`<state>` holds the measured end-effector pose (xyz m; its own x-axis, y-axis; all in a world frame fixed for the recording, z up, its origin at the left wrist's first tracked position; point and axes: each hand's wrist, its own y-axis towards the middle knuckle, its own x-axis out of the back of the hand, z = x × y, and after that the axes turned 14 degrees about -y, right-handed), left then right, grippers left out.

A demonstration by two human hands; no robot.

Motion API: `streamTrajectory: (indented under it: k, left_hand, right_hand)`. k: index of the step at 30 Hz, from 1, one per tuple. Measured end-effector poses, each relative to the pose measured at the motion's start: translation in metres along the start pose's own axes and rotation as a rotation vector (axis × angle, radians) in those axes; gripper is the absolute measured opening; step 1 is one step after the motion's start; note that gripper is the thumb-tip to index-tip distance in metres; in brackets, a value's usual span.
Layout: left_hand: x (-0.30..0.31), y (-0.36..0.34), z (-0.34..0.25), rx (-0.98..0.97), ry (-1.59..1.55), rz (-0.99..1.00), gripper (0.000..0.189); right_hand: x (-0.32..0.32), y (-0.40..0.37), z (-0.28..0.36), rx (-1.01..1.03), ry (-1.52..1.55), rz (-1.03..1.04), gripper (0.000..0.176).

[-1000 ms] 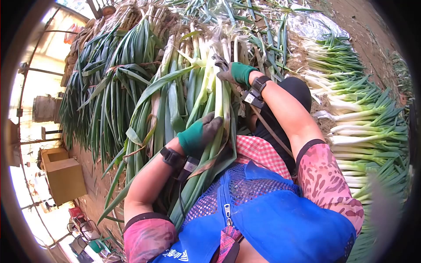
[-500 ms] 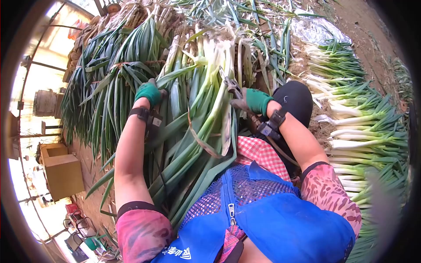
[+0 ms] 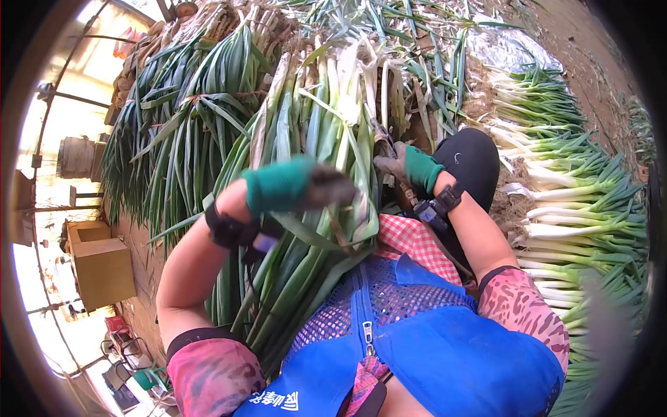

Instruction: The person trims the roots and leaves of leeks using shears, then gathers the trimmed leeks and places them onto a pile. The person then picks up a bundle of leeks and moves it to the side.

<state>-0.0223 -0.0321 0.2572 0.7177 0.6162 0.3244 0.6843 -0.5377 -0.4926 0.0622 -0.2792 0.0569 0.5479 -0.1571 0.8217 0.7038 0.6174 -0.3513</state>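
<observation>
My left hand (image 3: 299, 186), in a green and dark glove, is raised over the long green leaves of the leeks (image 3: 306, 236) in front of me. It is smeared by motion, so its fingers cannot be made out. To the right, my right hand (image 3: 410, 165), gloved the same way, is wrapped round a metal tool with a hose (image 3: 384, 142), beside my dark-clad knee. The tool's tip is close to the pale stems (image 3: 354, 83) of the leek pile.
Tied leek bundles (image 3: 194, 125) stand at the upper left. Rows of leeks with white stems (image 3: 556, 208) lie along the right. A yellowish box (image 3: 103, 271) is at the left, near a red and green object (image 3: 132, 354). White sheeting (image 3: 511, 48) lies at the upper right.
My left hand has moved right and toward my body, across the leaves. My right hand with the tool has shifted slightly right and down. The leaves in front have been disturbed.
</observation>
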Motion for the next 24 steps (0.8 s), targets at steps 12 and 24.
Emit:
streamTrajectory:
  k: [12, 24]
  left_hand:
    - [0.1, 0.021, 0.13, 0.663, 0.565, -0.709, 0.043]
    - [0.111, 0.022, 0.159, 0.694, 0.506, -0.588, 0.065]
  right_hand:
    - [0.019, -0.011, 0.019, -0.19, 0.194, 0.019, 0.079]
    - [-0.01, 0.005, 0.005, -0.182, 0.219, -0.068, 0.07]
